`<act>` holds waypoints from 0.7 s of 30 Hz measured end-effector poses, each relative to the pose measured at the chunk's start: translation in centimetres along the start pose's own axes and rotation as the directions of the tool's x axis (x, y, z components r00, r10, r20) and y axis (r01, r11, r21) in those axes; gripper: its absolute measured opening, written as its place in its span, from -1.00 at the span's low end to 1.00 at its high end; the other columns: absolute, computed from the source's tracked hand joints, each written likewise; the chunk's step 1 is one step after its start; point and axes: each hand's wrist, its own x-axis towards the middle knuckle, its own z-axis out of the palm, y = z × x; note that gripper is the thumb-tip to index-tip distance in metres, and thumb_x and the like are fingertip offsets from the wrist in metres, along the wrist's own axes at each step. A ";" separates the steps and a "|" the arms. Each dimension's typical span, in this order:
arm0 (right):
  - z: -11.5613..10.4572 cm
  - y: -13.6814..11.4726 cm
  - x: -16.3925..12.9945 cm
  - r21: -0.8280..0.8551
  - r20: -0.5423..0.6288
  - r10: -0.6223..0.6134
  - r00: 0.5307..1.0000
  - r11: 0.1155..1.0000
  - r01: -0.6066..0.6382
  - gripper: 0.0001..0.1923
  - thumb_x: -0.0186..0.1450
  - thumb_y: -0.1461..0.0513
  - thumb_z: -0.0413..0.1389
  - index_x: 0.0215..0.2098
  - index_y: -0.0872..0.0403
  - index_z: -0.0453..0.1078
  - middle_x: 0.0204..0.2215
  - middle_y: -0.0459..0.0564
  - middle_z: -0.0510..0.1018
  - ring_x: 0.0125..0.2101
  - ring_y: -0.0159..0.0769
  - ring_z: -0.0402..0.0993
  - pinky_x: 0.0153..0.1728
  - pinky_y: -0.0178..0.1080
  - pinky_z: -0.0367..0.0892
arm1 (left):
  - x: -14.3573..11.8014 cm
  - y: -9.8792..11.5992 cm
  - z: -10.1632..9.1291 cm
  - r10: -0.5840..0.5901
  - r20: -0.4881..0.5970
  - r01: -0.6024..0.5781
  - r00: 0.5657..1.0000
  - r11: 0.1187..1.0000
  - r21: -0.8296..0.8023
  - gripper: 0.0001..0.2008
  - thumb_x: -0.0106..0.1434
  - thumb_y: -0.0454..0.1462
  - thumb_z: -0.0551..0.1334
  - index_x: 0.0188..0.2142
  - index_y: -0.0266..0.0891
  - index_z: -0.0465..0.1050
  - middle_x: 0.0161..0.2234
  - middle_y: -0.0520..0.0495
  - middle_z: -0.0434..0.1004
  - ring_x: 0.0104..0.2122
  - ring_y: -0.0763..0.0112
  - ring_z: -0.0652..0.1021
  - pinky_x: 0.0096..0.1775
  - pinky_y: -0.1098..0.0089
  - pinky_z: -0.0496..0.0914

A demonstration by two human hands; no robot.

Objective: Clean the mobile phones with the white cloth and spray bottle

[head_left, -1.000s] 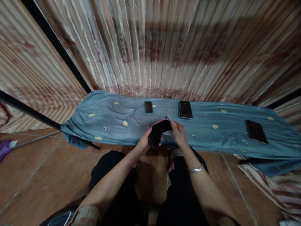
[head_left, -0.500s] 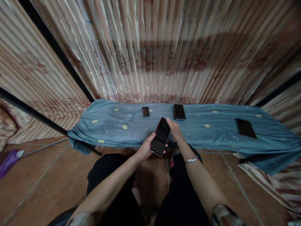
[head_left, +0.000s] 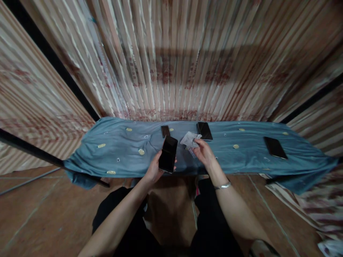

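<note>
The left hand grips a black glossy rectangular phone by its lower part, holding it tilted above the near edge of the blue-grey patterned cloth. The right hand, just right of the phone and apart from it, pinches a crumpled whitish wipe between its fingertips. On the cloth's far side lie a small dark phone, partly behind the held one, and a larger black phone touching the wipe's right edge in view. Another black phone lies well apart to the right. Bare cloth stretches left of the hands; the striped curtain closes off the far edge.
</note>
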 end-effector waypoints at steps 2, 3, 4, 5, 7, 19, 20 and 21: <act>0.2 0.3 -0.1 -0.049 0.030 -0.012 0.999 0.999 0.014 -0.79 0.02 0.14 0.31 -0.40 0.03 0.47 -0.32 0.01 0.70 -0.27 -0.12 0.65 -0.20 -0.07 0.58 | 0.4 0.3 -0.4 0.001 0.004 -0.001 1.000 1.000 -0.001 -0.53 0.36 -0.11 0.14 0.12 -0.39 0.39 -0.26 -0.31 0.67 -0.34 0.11 0.68 -0.38 0.20 0.57; 0.4 0.5 -0.1 -0.067 0.035 -0.012 0.999 0.998 0.014 -0.78 0.03 0.12 0.31 -0.39 0.03 0.47 -0.33 0.01 0.70 -0.26 -0.11 0.65 -0.19 -0.07 0.58 | 0.6 0.4 -0.6 -0.003 0.005 0.003 1.000 1.000 -0.001 -0.53 0.36 -0.11 0.14 0.13 -0.38 0.37 -0.26 -0.30 0.67 -0.34 0.11 0.68 -0.38 0.20 0.57; 0.5 0.7 -0.1 -0.088 0.028 -0.018 0.999 0.996 0.021 -0.76 0.05 0.10 0.31 -0.36 0.03 0.48 -0.33 0.02 0.70 -0.24 -0.10 0.65 -0.17 -0.06 0.58 | 0.7 0.3 -0.7 -0.011 0.002 0.011 1.000 1.000 -0.001 -0.54 0.36 -0.11 0.14 0.14 -0.36 0.36 -0.27 -0.28 0.67 -0.34 0.11 0.68 -0.38 0.20 0.56; 0.6 0.8 0.0 -0.124 0.017 -0.043 0.999 0.991 0.045 -0.73 0.09 0.07 0.29 -0.31 0.03 0.50 -0.30 0.03 0.70 -0.18 -0.09 0.65 -0.13 -0.04 0.56 | 0.8 0.3 -0.8 -0.021 -0.004 0.021 1.000 1.000 -0.003 -0.54 0.38 -0.12 0.12 0.15 -0.35 0.36 -0.27 -0.27 0.67 -0.34 0.11 0.67 -0.39 0.20 0.56; 1.1 1.2 0.0 -0.285 0.019 -0.161 0.987 0.945 0.159 -0.64 0.19 0.00 0.22 -0.16 0.04 0.52 -0.17 0.06 0.68 -0.02 -0.07 0.58 0.03 0.01 0.48 | 1.0 0.0 -1.0 -0.054 -0.017 0.054 0.998 0.998 -0.014 -0.55 0.42 -0.11 0.04 0.14 -0.36 0.37 -0.28 -0.28 0.66 -0.34 0.11 0.67 -0.39 0.20 0.56; 8.2 7.0 -3.9 -0.728 0.628 -0.062 0.775 0.303 0.614 -0.34 0.46 0.04 -0.07 0.44 0.08 -0.03 0.43 0.16 0.04 0.43 -0.10 -0.14 0.39 0.12 -0.04 | 1.8 -0.4 -1.9 -0.001 -0.061 -0.012 0.998 0.977 -0.214 -0.54 0.46 -0.08 -0.06 0.12 -0.17 0.47 0.09 -0.16 0.56 0.15 0.13 0.50 0.03 0.25 0.46; 8.4 7.1 -4.4 -0.705 0.657 -0.046 0.752 0.314 0.636 -0.35 0.47 0.05 -0.09 0.45 0.08 -0.04 0.43 0.16 0.03 0.43 -0.11 -0.15 0.39 0.10 -0.04 | 2.0 -0.4 -2.5 0.036 -0.073 -0.051 0.997 0.976 -0.213 -0.56 0.46 -0.09 -0.05 0.14 -0.16 0.46 0.14 -0.15 0.53 0.20 0.15 0.45 0.06 0.26 0.44; 8.5 7.1 -4.9 -0.683 0.682 -0.035 0.730 0.328 0.653 -0.37 0.48 0.07 -0.11 0.45 0.07 -0.06 0.43 0.14 0.03 0.44 -0.13 -0.15 0.39 0.09 -0.03 | 2.3 -0.4 -3.0 0.079 -0.082 -0.094 0.994 0.975 -0.199 -0.56 0.46 -0.10 -0.03 0.16 -0.15 0.44 0.18 -0.15 0.48 0.25 0.16 0.40 0.09 0.28 0.41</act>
